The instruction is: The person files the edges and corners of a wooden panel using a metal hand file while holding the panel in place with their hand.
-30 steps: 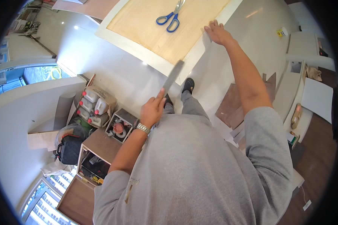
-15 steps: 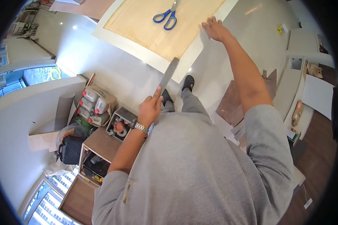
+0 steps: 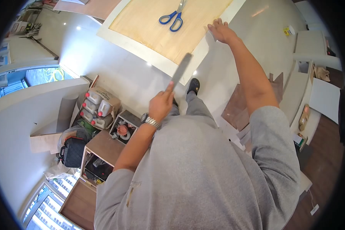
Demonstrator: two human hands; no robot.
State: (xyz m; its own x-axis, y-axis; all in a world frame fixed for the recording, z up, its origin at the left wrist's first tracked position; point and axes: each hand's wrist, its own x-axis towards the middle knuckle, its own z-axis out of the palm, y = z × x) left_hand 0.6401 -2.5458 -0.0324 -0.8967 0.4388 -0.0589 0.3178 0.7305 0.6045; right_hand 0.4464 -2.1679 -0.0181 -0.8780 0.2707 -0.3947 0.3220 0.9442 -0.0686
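Observation:
My left hand (image 3: 161,104), with a metal watch at its wrist, is closed round the near end of a long grey flat file (image 3: 181,69). The file's far end lies over the near corner of a wooden panel (image 3: 149,32) that has a wide white border. Farther along the panel's right side, my right hand (image 3: 221,31) rests on the white border with its fingers stretched out. A pair of scissors (image 3: 175,22) with blue handles lies on the panel's bare wood, between and beyond my hands.
Plastic jugs (image 3: 91,107) with red caps stand at the left, beside a wooden cabinet (image 3: 105,143) and a black case (image 3: 71,151). Brown sheets (image 3: 234,107) lie on the floor at the right. My shoe (image 3: 194,85) is just below the panel's corner.
My left hand has pushed the file forward and to the right, farther over the panel's corner. My right hand stays at the border; the view has shifted slightly.

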